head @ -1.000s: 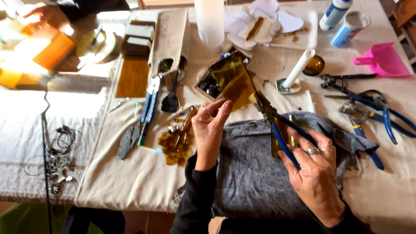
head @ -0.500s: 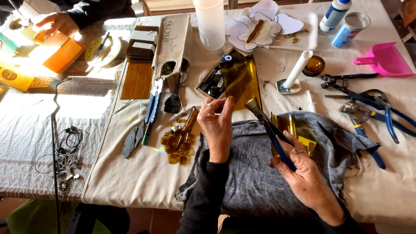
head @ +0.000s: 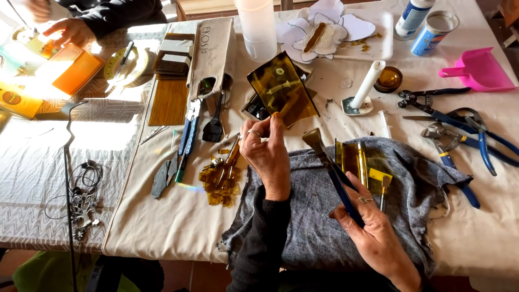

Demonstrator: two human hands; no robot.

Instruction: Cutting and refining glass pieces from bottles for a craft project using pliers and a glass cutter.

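My left hand (head: pixel 266 154) pinches the lower edge of an amber glass sheet (head: pixel 283 89) and holds it up, tilted, above the table. My right hand (head: pixel 373 227) grips blue-handled pliers (head: pixel 331 170) by the handles; their wide jaw points toward the glass but stands just apart from its lower right corner. Both hands are over a grey cloth (head: pixel 324 216). Narrow amber glass strips (head: pixel 351 157) lie on that cloth beside the pliers.
A heap of amber glass scraps (head: pixel 219 181) lies left of the cloth. Blue-handled pliers and cutters (head: pixel 459 132) lie at the right, with a white candle (head: pixel 366 86) and a pink dustpan (head: pixel 478 70) behind. Another person's hand (head: pixel 67 32) works at the far left by orange sheets.
The pliers' jaw has come off the glass sheet and dropped lower right. My left hand now holds the sheet alone, raised and tilted farther from me.
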